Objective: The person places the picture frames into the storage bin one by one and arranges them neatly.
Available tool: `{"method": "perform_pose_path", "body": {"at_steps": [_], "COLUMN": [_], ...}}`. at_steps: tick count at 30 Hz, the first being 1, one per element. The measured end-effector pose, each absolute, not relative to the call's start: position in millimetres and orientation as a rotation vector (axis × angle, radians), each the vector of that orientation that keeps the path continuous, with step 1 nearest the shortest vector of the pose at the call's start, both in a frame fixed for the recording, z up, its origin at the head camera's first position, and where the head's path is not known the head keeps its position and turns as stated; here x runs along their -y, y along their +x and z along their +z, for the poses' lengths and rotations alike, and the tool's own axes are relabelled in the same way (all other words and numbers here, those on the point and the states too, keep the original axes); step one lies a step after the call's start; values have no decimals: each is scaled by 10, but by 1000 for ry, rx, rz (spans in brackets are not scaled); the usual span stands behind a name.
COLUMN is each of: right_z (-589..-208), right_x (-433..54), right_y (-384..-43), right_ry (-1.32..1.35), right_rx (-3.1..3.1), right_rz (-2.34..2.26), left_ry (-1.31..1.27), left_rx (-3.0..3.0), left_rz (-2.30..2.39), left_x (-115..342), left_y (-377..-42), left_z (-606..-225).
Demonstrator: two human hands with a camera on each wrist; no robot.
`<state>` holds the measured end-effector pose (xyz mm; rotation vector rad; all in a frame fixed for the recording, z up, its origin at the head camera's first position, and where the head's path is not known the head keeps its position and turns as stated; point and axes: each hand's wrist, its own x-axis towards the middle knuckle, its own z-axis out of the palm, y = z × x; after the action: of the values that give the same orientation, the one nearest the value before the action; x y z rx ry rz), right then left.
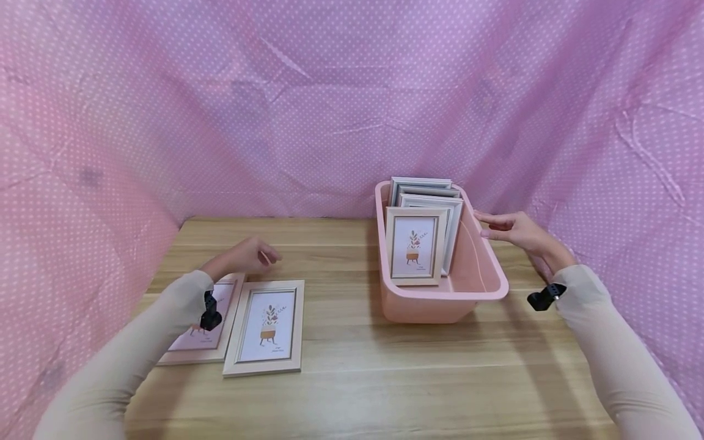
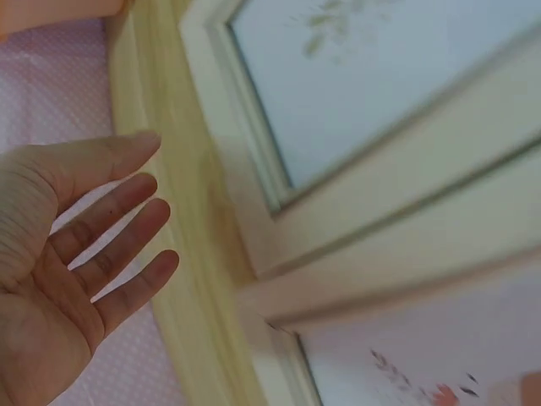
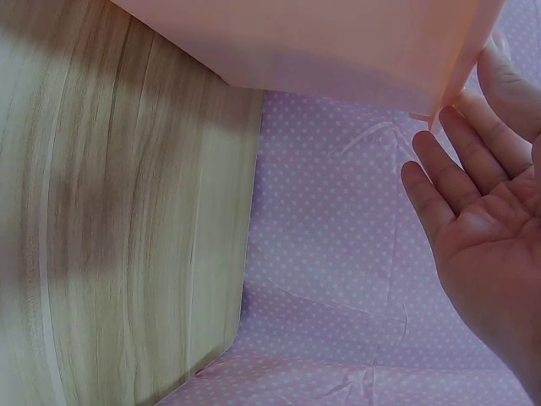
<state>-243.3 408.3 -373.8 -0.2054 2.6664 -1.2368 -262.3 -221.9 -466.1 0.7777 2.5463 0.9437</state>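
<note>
My left hand hovers just beyond two picture frames on the table, holding nothing; its fingers are loosely bent and apart in the left wrist view. The nearer-to-middle picture frame is cream-edged with a potted-plant print. The other picture frame lies against its left side, partly hidden by my forearm. At the right, my right hand has its fingertips at the outer rim of a pink plastic bin, fingers fairly straight. Several picture frames stand in the bin, the front picture frame leaning on those behind.
The wood-grain table runs beneath everything. Pink dotted cloth hangs at the back and both sides, close to the table's edges. Black wrist cameras sit on both cuffs, the right wrist camera near the bin.
</note>
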Motion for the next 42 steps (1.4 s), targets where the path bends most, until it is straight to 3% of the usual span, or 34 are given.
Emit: {"method": "perform_pose_path", "body": {"at_steps": [42], "right_z": [-3703], "right_x": [-4045], "right_y": [-2415], "right_ry": [-149], "right_rx": [-2597], "right_rz": [-1328], "left_ry": [630], "left_rx": [-2643], "left_rz": [917], "left_x": [2409], "left_y": [-2579], "left_z": [-4987]}}
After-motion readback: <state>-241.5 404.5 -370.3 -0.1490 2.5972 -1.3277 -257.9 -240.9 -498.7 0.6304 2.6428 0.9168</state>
